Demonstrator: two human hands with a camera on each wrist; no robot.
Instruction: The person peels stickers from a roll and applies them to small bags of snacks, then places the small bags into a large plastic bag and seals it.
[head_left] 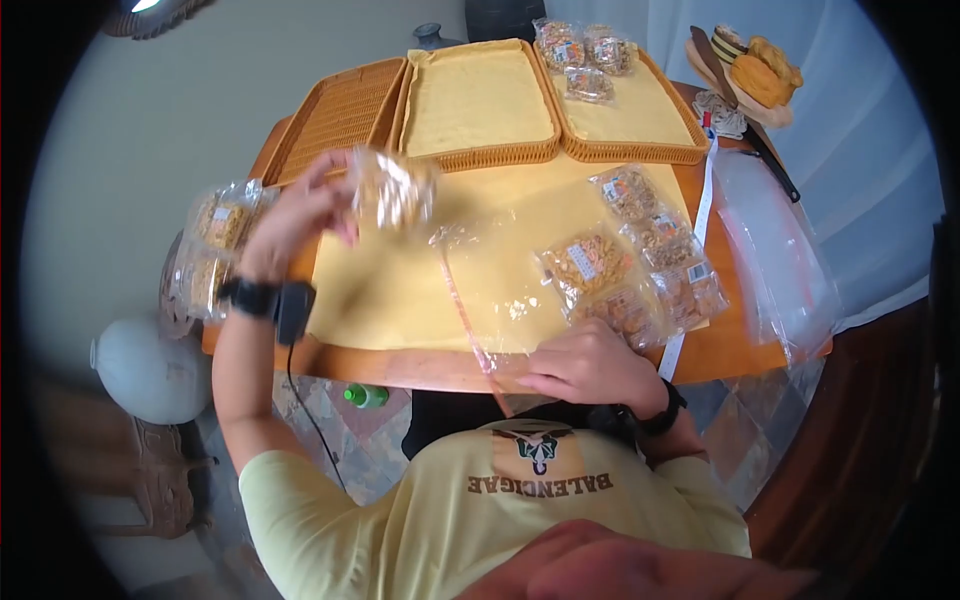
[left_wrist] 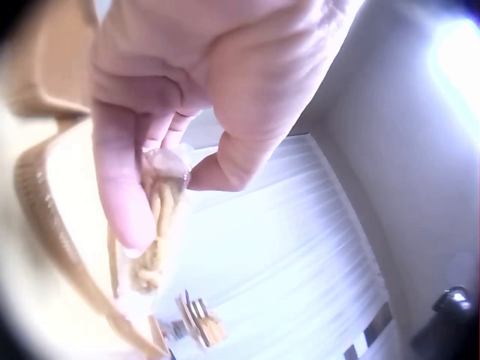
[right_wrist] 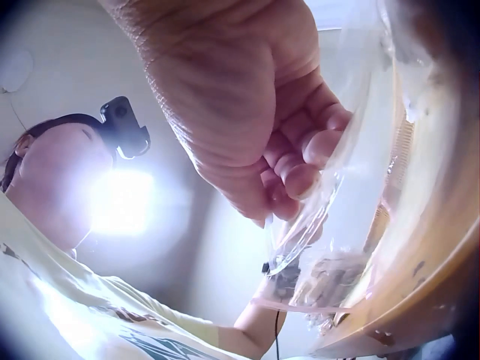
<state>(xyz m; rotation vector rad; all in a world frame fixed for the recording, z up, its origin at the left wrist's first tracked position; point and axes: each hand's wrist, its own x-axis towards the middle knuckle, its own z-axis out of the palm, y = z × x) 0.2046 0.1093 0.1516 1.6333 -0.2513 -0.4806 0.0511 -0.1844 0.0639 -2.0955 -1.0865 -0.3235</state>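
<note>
My left hand (head_left: 305, 210) pinches a clear-wrapped snack packet (head_left: 392, 190) above the left half of the yellow cloth (head_left: 385, 310). In the left wrist view the packet (left_wrist: 156, 232) hangs edge-on between thumb and fingers, golden pieces showing through the film. At the table's front edge my right hand (head_left: 590, 362) grips the edge of a large clear plastic bag (head_left: 500, 300) with a pink strip. The right wrist view has the fingers curled on the bag film (right_wrist: 300, 232). Two snack packets (head_left: 585, 265) lie just beyond that hand, overlapped by the bag in the head view.
Along the back stand a bare wicker tray (head_left: 335, 115), a cloth-lined tray (head_left: 480, 155) and another tray (head_left: 640, 150) bearing packets. More packets sit at right (head_left: 660, 240) and left (head_left: 225, 225). Flat clear bags (head_left: 780, 260) lie at the right edge, near a black-handled utensil (head_left: 775, 165).
</note>
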